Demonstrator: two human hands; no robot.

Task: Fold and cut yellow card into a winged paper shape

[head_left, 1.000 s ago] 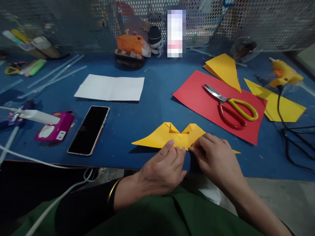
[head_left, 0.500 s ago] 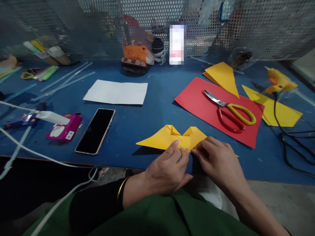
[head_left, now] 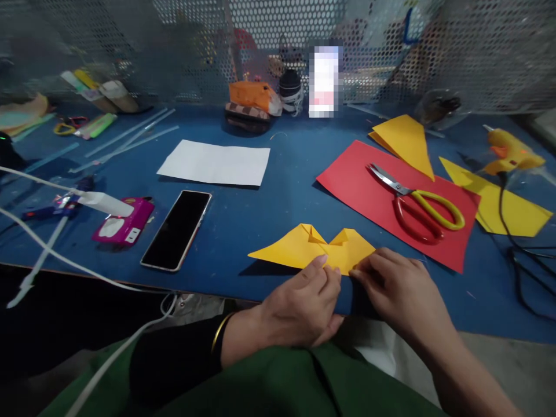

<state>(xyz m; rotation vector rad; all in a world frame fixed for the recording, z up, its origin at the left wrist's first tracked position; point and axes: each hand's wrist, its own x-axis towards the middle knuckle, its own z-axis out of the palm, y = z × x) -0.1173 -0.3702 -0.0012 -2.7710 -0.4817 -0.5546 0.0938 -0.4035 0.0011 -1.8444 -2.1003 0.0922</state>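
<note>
A folded yellow paper [head_left: 286,245] with raised flaps around a notch in its upper edge lies at the front of the blue table. My left hand [head_left: 302,301] has its thumb and curled fingers closed on the paper's lower middle edge. At the paper's lower right, my right hand [head_left: 397,284] pinches the edge between thumb and fingers. Red paper [head_left: 347,179] lies to the right, with scissors [head_left: 399,188] with red and yellow handles resting on it.
White paper [head_left: 215,164], a black phone [head_left: 177,230] and a magenta socket block [head_left: 124,221] are on the left. More yellow paper [head_left: 406,139] and a yellow glue gun [head_left: 512,152] lie right. Cables cross both sides. A lit screen [head_left: 324,81] stands behind.
The view has shifted, so the table items appear farther right. My right hand has moved slightly away from my left along the paper's edge. Both hands still hold it.
</note>
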